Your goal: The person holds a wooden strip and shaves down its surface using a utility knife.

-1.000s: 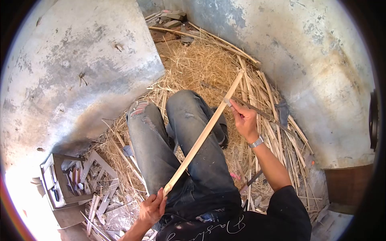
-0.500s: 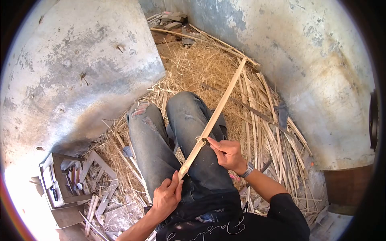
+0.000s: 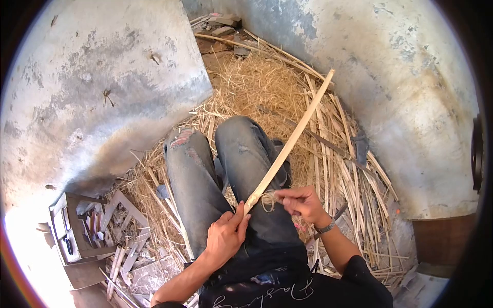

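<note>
A long, pale split-bamboo strip (image 3: pixel 290 146) slants up and to the right across my thighs, its far end near the wall. My left hand (image 3: pixel 226 233) is closed round its lower end, thumb and fingers pinching it. Thin curled shavings (image 3: pixel 268 201) hang at the strip's right side, close to the left hand's grip. Just right of these curls is my right hand (image 3: pixel 303 204), with its fingers bent closed and its index finger pointing at the strip. Whatever those fingers hold is too small or hidden to name.
Straw-like shavings (image 3: pixel 262 84) heap up beyond my knees. Many bamboo strips (image 3: pixel 354 174) lie along the right wall (image 3: pixel 411 102). At lower left stands a broken wooden frame box (image 3: pixel 77 231) with scraps. A pale slab (image 3: pixel 102 77) rises at the left.
My right hand has moved down along the strip toward my left hand, and shavings now curl there. The strip's far end has swung right and the left hand has shifted slightly right.
</note>
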`<action>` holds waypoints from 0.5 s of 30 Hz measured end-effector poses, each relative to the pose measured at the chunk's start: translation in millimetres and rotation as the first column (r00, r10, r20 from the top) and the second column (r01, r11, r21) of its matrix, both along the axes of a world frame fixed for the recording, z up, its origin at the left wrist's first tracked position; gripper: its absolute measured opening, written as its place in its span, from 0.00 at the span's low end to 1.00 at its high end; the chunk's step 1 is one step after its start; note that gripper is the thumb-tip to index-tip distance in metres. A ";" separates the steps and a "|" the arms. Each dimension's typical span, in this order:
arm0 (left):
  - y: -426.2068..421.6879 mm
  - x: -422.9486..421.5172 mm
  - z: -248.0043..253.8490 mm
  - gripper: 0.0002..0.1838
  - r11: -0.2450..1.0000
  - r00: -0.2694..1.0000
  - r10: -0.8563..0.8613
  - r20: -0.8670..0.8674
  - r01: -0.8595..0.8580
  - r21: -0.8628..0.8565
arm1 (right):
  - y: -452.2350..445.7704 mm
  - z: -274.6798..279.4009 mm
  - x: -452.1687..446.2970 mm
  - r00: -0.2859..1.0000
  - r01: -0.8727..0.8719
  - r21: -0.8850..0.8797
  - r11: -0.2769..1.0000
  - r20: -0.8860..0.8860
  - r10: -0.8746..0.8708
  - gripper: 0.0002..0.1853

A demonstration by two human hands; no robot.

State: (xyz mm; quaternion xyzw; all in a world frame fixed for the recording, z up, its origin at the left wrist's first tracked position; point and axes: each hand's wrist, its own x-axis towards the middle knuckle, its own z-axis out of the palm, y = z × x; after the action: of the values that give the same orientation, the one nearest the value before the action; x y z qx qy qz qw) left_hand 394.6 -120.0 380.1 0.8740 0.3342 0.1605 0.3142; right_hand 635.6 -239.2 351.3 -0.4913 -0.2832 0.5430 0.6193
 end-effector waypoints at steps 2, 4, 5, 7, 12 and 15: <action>0.2 0.2 0.9 0.21 0.999 1.000 0.002 -0.007 -0.001 0.041 | 4.4 10.3 -2.5 0.992 0.117 0.015 0.993 -0.054 -0.116 0.15; 0.2 -0.7 -5.1 0.21 0.996 1.000 0.001 -0.014 0.000 0.084 | 10.2 12.8 -5.8 0.967 0.235 0.026 0.972 -0.111 -0.230 0.14; 0.2 -0.8 -7.1 0.22 0.992 1.000 -0.001 -0.019 0.003 0.126 | 12.9 11.7 -6.9 0.974 0.182 0.063 0.981 0.124 -0.189 0.15; -0.3 1.3 -5.2 0.22 0.990 1.000 0.003 -0.030 0.001 0.142 | 19.7 17.5 -17.5 0.892 0.145 0.033 0.989 0.427 -0.145 0.13; -0.7 3.8 -8.8 0.23 0.980 0.997 0.005 -0.072 0.010 0.198 | 32.5 14.3 -42.9 0.715 0.321 0.073 0.944 0.635 -0.293 0.20; -0.5 3.4 -11.3 0.23 0.972 0.996 0.008 -0.084 0.012 0.236 | 34.5 6.4 -43.8 0.659 0.383 0.112 0.917 0.662 -0.356 0.18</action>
State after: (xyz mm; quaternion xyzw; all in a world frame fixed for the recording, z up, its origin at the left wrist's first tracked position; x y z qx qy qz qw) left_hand 398.0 -120.5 368.8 0.9115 0.3247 0.1616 0.1939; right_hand 591.8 -204.7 357.8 -0.7115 -0.3709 0.1973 0.5632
